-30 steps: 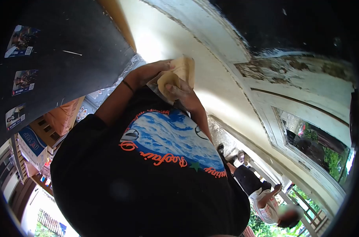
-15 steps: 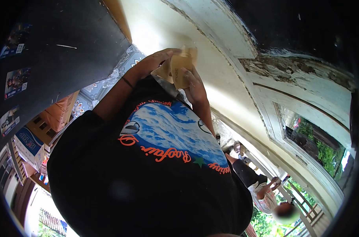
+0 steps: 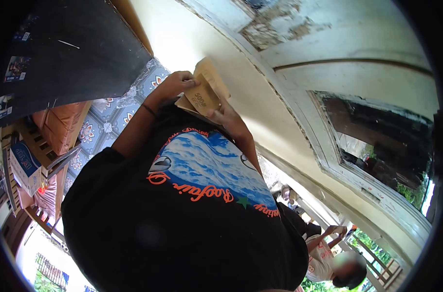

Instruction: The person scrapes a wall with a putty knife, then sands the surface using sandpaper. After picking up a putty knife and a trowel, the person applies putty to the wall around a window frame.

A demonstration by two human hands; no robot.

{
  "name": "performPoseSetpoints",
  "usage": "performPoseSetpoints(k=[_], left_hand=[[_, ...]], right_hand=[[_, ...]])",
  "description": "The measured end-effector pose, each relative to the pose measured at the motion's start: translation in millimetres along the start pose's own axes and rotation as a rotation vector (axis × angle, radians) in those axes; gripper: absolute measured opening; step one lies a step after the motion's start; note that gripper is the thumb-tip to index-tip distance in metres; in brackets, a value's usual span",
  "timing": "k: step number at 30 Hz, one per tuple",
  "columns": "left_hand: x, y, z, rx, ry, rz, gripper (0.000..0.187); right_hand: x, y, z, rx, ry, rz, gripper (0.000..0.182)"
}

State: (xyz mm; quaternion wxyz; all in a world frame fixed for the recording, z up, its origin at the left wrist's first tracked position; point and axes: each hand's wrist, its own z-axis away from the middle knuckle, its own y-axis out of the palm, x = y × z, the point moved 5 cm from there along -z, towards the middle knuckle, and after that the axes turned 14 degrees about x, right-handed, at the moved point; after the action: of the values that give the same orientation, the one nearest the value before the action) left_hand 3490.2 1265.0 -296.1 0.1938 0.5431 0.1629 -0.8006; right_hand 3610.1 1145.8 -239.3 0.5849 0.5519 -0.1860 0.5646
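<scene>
Both hands hold a folded piece of brown cardboard (image 3: 205, 97) printed with "500" and smaller marks, up in front of my chest. Its panels stand apart at an angle, with one flap raised at the top and another edge low on the left. My left hand (image 3: 180, 82) grips the upper left side, fingers curled at its edge. On the lower right, my right hand (image 3: 227, 119) pinches the cardboard, thumb against the printed face. My black shirt (image 3: 182, 238) with a blue print fills the middle of the view.
A dark board (image 3: 70, 53) stands at the left, above a patterned blue floor (image 3: 92, 129). Wooden seating with orange cushions (image 3: 61, 126) and a blue-and-white box (image 3: 26, 165) are below it. A worn pale door (image 3: 299, 126) is at the right. Another person (image 3: 323, 258) is at lower right.
The cardboard has turned, its panels spread wider apart and its print more fully facing me. Both hands have shifted left and my right hand lower. The camera view has tilted.
</scene>
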Motion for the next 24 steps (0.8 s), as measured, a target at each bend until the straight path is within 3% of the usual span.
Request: performPoseSetpoints(k=[1, 2, 3, 4, 7, 8, 10, 12, 15, 19, 24], left_hand=[[2.7, 5.9, 2.2, -0.009, -0.002, -0.007, 0.032], [11.2, 6.0, 6.6, -0.16, -0.031, 0.041, 0.032], [16.7, 6.0, 13.9, -0.311, -0.063, 0.089, 0.032], [19.0, 10.1, 18.5, -0.318, -0.069, 0.084, 0.032], [32.6, 14.6, 37.2, -0.709, -0.065, 0.46, 0.031], [37.8, 17.3, 37.3, -0.729, -0.063, 0.464, 0.031], [51.9, 16.0, 48.9, -0.866, -0.144, 0.394, 0.028], [36.6, 28.8, 61.9, -1.003, -0.182, 0.353, 0.028], [51.7, 34.6, 68.8, -0.935, -0.158, 0.429, 0.026], [43.5, 39.4, 57.7, -0.729, -0.213, 0.71, 0.03], [37.0, 20.1, 17.4, -0.41, -0.207, 0.792, 0.032]], right_hand=[[-2.2, 2.4, 6.4, 0.11, 0.008, 0.013, 0.065], [-9.5, -5.6, 11.7, 0.119, 0.003, 0.011, 0.065], [-27.2, -18.5, 17.0, 0.109, 0.13, 0.212, 0.062], [-44.3, -31.6, 22.9, 0.097, 0.256, 0.414, 0.059], [-58.4, -52.1, 33.3, 0.124, 0.21, 0.583, 0.044], [-57.4, -55.5, 38.6, 0.144, 0.211, 0.591, 0.044], [-56.3, -71.8, 52.7, -0.019, 0.281, 0.608, 0.034], [-73.9, -106.5, 62.3, -0.181, 0.221, 0.69, 0.032], [-99.0, -154.1, 87.7, -0.328, 0.368, 0.595, 0.03], [-224.8, -232.4, 160.0, -0.699, 0.578, 0.112, 0.026], [-249.5, -204.6, 245.2, -0.984, 0.201, -0.598, 0.022]])
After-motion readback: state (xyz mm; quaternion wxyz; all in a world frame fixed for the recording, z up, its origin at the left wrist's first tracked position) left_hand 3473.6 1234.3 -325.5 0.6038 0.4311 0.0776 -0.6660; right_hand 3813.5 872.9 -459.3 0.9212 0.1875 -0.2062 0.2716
